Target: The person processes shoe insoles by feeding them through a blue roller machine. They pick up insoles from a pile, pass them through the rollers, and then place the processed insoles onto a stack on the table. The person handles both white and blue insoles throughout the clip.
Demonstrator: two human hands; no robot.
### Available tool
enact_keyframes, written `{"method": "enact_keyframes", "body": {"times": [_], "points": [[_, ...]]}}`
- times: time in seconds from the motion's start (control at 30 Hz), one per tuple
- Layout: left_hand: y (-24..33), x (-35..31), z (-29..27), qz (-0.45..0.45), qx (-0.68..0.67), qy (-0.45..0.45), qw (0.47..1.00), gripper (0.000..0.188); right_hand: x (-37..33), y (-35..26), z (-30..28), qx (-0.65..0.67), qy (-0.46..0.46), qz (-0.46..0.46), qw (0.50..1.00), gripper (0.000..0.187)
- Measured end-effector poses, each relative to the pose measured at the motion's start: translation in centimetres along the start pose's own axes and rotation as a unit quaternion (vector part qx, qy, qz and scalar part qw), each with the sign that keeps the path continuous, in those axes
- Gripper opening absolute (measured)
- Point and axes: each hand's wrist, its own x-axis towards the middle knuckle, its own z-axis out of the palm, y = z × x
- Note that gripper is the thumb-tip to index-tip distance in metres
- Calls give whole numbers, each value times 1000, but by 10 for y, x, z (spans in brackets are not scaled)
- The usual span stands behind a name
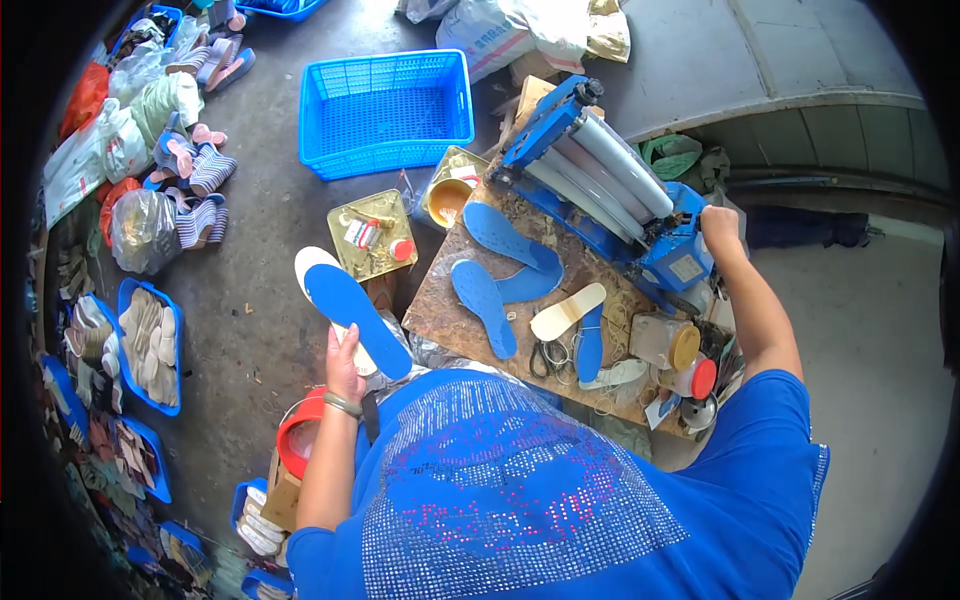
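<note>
My left hand (346,365) is closed on the near part of a pair of insoles held left of the workbench. A blue insole (355,315) lies over a white insole (308,262), whose toe and side stick out from under it. My right arm reaches out to a blue roller machine (600,185) with grey rollers. My right hand (721,228) is closed at its right end, the fingertips partly hidden. On the wooden bench (435,310) lie several blue insoles (482,305), a cream insole (568,312) and dark-handled scissors (548,360).
An open can of amber liquid (449,198) and a square tin (370,240) with small items stand beside the bench. Beyond is a blue basket (386,120). Lidded jars (675,345) crowd the bench's right edge. A red bucket (297,440) and bins of shoe parts (150,345) are at left.
</note>
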Motion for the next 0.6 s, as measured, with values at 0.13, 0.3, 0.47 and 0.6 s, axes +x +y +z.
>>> {"method": "enact_keyframes", "body": {"times": [0.13,0.3,0.47,0.6], "points": [[-1,-3,9,15,2,-3,1000,38,-4,-14,-2,-111,131,-28,985,10],[-2,-8,12,24,2,1,1000,40,3,-11,16,-154,50,-44,986,10],[-6,-11,8,27,1,19,999,39,13,-2,19,-111,47,-119,986,8],[-7,-16,12,34,2,16,999,37,29,-7,-3,-104,-119,-115,981,7]]}}
